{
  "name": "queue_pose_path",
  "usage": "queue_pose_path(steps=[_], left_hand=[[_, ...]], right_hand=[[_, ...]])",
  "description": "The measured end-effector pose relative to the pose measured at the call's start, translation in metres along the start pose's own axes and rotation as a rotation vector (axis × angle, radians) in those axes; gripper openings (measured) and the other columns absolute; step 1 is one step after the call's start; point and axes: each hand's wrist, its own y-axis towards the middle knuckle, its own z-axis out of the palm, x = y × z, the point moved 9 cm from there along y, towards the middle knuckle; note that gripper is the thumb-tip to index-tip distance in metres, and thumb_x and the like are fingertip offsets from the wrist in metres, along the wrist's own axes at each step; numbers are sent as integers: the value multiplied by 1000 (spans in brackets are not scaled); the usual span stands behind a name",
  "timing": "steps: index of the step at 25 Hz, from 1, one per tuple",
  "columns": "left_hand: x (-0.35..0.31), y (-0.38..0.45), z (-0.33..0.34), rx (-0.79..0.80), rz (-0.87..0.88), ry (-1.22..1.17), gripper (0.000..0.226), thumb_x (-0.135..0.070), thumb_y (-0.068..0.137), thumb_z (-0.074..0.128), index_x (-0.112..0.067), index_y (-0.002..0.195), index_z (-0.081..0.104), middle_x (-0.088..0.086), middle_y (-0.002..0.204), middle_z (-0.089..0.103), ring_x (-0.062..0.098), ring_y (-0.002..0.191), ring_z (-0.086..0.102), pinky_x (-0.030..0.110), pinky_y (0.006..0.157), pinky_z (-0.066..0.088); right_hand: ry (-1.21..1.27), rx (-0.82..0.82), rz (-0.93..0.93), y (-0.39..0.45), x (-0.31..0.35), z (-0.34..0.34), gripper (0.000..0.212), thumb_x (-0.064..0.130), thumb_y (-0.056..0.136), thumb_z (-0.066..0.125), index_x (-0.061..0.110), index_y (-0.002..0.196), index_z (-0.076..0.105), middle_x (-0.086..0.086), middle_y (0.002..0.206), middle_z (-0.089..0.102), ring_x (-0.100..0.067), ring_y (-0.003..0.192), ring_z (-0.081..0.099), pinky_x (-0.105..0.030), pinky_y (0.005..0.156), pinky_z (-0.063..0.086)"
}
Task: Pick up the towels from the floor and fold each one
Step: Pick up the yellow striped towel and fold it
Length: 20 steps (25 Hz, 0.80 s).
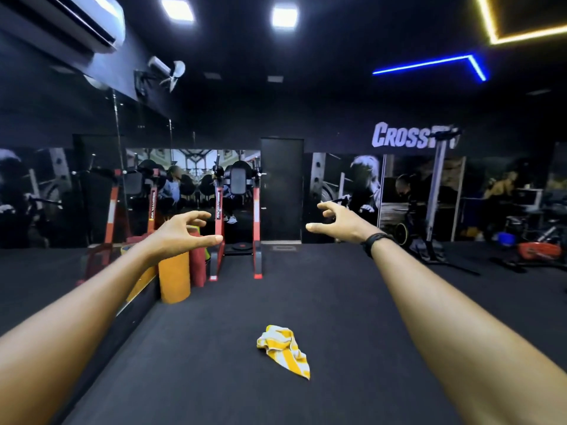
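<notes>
I see left grip (184,230) wide, holding nothing | right grip (336,220) wide, holding nothing | yellow-white striped towel (283,349) crumpled on dark floor (214,348), below and between both arms

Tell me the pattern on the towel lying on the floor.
Yellow and white stripes on the towel, seen in the head view.

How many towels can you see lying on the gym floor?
1: a crumpled yellow-and-white striped towel on the dark floor, low in view between the outstretched arms. Others may lie out of view.
</notes>
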Motion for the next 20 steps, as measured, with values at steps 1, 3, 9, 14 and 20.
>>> queue_pose_path(steps=[1, 3, 9, 14, 20], left_hand=[[-5, 5, 13, 14, -1, -6, 97, -75, 39, 76, -36, 125, 52, -1, 126, 56, 16, 114, 55, 34, 97, 46], [-15, 17, 40, 37, 0, -4, 90, -67, 49, 80, -34, 128, 52, 0, 128, 55, 16, 115, 54, 32, 96, 45], [-41, 83, 127, 30, 4, 8, 90, -67, 54, 79, -29, 131, 51, -1, 128, 55, 16, 117, 54, 38, 100, 46], [-68, 154, 207, 12, -2, -31, 66, -40, 74, 77, -24, 133, 51, 1, 128, 55, 19, 117, 52, 34, 100, 43], [-80, 222, 269, -6, -7, -49, 67, -37, 76, 78, -22, 135, 51, 3, 128, 55, 17, 115, 54, 33, 100, 44]], right_hand=[[0, -5, 6, -1, -10, -7, 81, 55, 75, 71, 26, 144, 37, -3, 140, 46, -21, 118, 54, -35, 90, 51], [0, -6, 21, 2, -35, -19, 82, 54, 76, 71, 25, 144, 37, -3, 142, 45, -21, 118, 54, -32, 78, 53], [-19, -18, 23, 33, -124, -58, 80, 53, 76, 72, 25, 143, 39, -4, 142, 46, -20, 121, 52, -41, 98, 49], [-55, 15, 52, 70, -215, -96, 81, 51, 77, 73, 23, 144, 37, -6, 142, 46, -21, 122, 51, -40, 98, 48], [-49, 25, 50, 134, -284, -123, 81, 50, 78, 72, 22, 145, 37, -7, 143, 45, -22, 123, 51, -43, 99, 48]])
